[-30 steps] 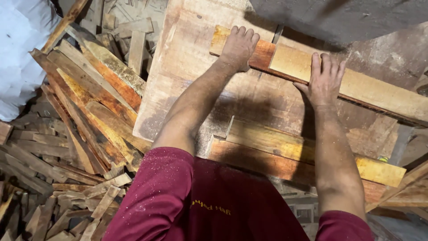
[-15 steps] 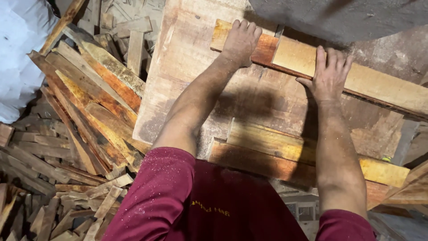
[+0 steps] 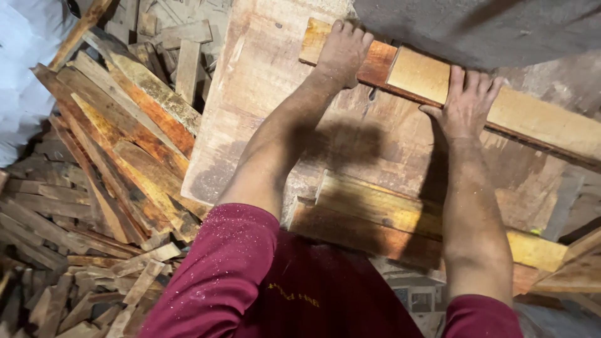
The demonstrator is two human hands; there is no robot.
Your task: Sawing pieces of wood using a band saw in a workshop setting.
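Observation:
A long orange-brown wooden plank lies across the worn wooden table, running from upper left down to the right. My left hand presses flat on the plank's left end, fingers together. My right hand lies flat on the plank further right, fingers spread a little and pointing away from me. Both arms are stretched forward and dusted with sawdust. A dark grey slab overhangs the plank's far side.
Two stacked planks lie on the table's near edge by my body. To the left stands a heap of long offcuts with short scraps on the floor. A white sack sits at far left.
Both hands and the plank have slid a little away from me toward the grey slab. My hands keep the same flat press on the plank.

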